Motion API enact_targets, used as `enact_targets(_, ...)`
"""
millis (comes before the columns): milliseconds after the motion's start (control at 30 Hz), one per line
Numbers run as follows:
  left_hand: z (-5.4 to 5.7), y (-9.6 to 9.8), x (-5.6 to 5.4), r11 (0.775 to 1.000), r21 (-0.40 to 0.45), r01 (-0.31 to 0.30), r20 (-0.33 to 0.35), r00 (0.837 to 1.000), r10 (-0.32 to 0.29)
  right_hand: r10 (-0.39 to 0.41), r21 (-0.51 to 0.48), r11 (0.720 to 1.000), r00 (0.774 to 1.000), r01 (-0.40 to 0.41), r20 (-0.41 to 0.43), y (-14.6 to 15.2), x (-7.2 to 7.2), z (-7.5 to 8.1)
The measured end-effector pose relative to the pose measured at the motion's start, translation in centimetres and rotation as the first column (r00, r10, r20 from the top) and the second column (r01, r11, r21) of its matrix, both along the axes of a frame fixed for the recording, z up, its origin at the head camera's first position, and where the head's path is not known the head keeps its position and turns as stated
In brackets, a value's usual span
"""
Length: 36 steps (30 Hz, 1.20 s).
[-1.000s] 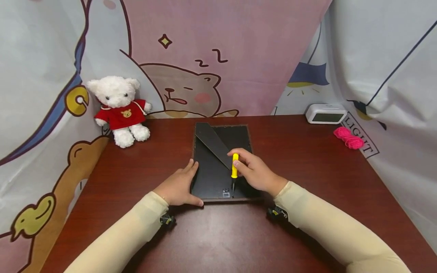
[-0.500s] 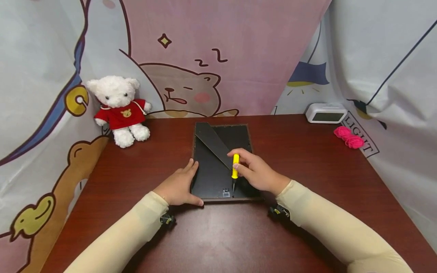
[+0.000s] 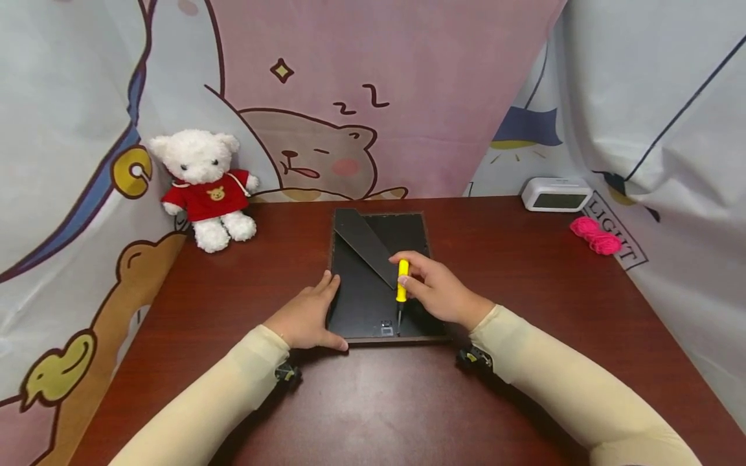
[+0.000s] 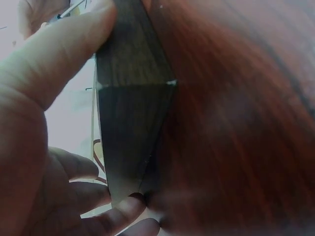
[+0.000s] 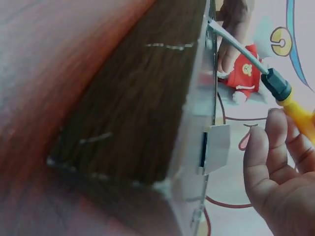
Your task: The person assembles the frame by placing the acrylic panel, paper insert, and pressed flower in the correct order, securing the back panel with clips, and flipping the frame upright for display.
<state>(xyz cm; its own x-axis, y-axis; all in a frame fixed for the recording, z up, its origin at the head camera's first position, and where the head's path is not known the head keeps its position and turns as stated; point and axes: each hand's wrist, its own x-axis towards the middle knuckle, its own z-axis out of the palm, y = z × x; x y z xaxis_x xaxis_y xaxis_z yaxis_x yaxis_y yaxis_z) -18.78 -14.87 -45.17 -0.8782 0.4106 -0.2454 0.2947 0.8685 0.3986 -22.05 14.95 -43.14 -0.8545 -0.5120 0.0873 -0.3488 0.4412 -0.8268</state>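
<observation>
A dark picture frame (image 3: 355, 304) lies back side up on the table, its hinged easel leg (image 3: 366, 249) slanting across the backing. My left hand (image 3: 305, 317) holds the near left corner: the thumb lies along the near edge, the fingers along the left side. In my right hand (image 3: 440, 291) is a yellow-handled screwdriver (image 3: 403, 281), gripped by the handle, its shaft pointing down. Its tip meets the backing close to the near edge, just right of a small metal piece (image 3: 387, 329). The right wrist view shows the steel shaft (image 5: 236, 44) reaching the frame's edge.
A white teddy bear (image 3: 201, 181) in a red hoodie sits at the back left of the brown table (image 3: 373, 408). At the back right are a white digital clock (image 3: 557, 195) and pink yarn (image 3: 596, 235). Printed cloth (image 3: 443, 77) hangs behind and on both sides.
The right hand and screwdriver shift only slightly, the handle leaning a little more to the right. The left hand and the picture frame stay in place.
</observation>
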Motion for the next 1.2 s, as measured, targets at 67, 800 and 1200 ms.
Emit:
enact_targets(67,0.2,0.0,0.1,1.000,-0.001,-0.003,0.002,1.000,0.003,0.018,0.013,1.000,0.999,-0.017,-0.045,0.2,0.5,0.3)
enact_targets(800,-0.4,0.3,0.5,1.000,-0.008,-0.019,-0.001,1.000,0.019,0.090,0.052,0.996,0.886,-0.074,-0.454,0.6,5.5,0.0)
enact_targets(1200,-0.2,0.4,0.6,1.000,-0.008,-0.021,-0.028,0.999,0.021,0.064,0.013,0.997,0.789,-0.071,-0.611,0.5,5.9,-0.7)
